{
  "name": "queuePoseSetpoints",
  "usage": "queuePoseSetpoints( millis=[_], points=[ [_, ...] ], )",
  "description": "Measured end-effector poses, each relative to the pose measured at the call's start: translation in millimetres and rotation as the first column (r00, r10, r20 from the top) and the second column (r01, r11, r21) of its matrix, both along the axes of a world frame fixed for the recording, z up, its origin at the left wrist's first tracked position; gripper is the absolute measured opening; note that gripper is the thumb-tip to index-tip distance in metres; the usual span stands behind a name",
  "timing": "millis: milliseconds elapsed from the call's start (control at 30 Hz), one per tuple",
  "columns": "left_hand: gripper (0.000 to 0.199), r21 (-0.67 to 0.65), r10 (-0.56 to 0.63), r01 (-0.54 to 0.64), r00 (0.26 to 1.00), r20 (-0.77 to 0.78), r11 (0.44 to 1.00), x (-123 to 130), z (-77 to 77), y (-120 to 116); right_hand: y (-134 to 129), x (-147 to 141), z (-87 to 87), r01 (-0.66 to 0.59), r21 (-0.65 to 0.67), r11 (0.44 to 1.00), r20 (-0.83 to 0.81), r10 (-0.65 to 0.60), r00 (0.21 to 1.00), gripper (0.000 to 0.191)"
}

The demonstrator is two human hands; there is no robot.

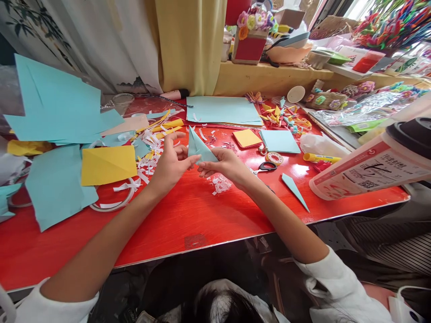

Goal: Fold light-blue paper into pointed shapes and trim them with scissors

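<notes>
Between my two hands, above the red table, is a folded piece of light blue paper (199, 147) with a pointed top and a visible crease. My left hand (173, 159) pinches its lower left part with the thumb, while some fingers are raised and bent behind. My right hand (227, 165) grips the lower right corner between thumb and fingers. Under the hands lies a small heap of white paper shreds (221, 184). A narrow folded blue paper piece (295, 192) rests to the right, beyond a pair of scissors with black handles (267, 167).
Large blue sheets (60, 103) and a yellow paper (109, 166) lie at left. A blue stack (224, 110) sits at the back. Small yellow squares (247, 138), blue squares (281, 141) and a tape roll (274, 158) lie right of centre. A tall lidded cup (367, 161) stands near the right edge.
</notes>
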State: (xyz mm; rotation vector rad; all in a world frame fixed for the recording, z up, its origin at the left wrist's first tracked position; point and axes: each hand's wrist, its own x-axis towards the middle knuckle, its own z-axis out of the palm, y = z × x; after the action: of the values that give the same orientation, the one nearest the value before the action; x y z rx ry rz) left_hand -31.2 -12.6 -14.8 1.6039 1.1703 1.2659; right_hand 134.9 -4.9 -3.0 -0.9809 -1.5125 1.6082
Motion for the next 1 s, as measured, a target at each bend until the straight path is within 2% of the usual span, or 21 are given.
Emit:
queuePoseSetpoints(
  millis=[100, 200, 300, 367, 433, 567, 767, 900, 1000],
  points=[
    [0.028, -0.079, -0.04, 0.038, 0.999, -0.02, 0.996, -2.8, -0.8, 2.4, 0.6, -0.3, -3.4, -0.033, 0.018, 0.999, -0.013, 0.033, 0.999, 0.014],
    [0.028, -0.111, -0.03, 0.025, 0.999, -0.039, 0.993, -5.0, -1.0, 3.3, 1.6, 0.8, -6.1, -0.104, -0.001, 0.995, 0.004, 0.104, 0.995, 0.018],
    [0.029, -0.139, -0.115, 0.106, 0.992, -0.061, 0.985, -5.7, 1.1, 2.9, 1.9, 4.5, -5.3, -0.162, -0.001, 0.987, 0.088, 0.162, 0.983, 0.025],
    [0.03, -0.143, -0.17, 0.159, 0.983, -0.071, 0.977, -5.3, 2.9, 2.7, 1.9, 6.7, -4.1, -0.132, 0.058, 0.99, 0.13, 0.124, 0.984, 0.029],
    [0.031, -0.149, -0.167, 0.16, 0.985, -0.042, 0.976, -4.5, 3.8, 2.8, 2.0, 7.8, -3.3, -0.084, 0.109, 0.99, 0.112, 0.072, 0.991, 0.033],
    [0.033, -0.174, -0.112, 0.119, 0.992, 0.052, 0.978, -3.2, 3.6, 3.0, 2.2, 6.7, -2.0, -0.058, 0.074, 0.996, 0.048, 0.055, 0.997, 0.032],
    [0.029, -0.077, -0.08, 0.07, 0.987, -0.142, 0.995, -4.3, 4.8, 0.2, 1.6, 5.4, -1.7, -0.124, 0.059, 0.991, 0.137, 0.115, 0.984, 0.029],
    [0.038, -0.128, -0.041, 0.032, 0.997, -0.072, 0.991, -4.1, 2.1, 2.2, 3.3, 5.7, -4.5, 0.029, 0.067, 0.997, 0.064, -0.033, 0.997, 0.027],
    [0.038, -0.123, -0.095, 0.093, 0.995, -0.013, 0.988, -4.8, -0.1, 4.0, 3.1, 6.5, -3.7, 0.063, 0.045, 0.997, 0.046, -0.065, 0.997, 0.029]
  ],
)
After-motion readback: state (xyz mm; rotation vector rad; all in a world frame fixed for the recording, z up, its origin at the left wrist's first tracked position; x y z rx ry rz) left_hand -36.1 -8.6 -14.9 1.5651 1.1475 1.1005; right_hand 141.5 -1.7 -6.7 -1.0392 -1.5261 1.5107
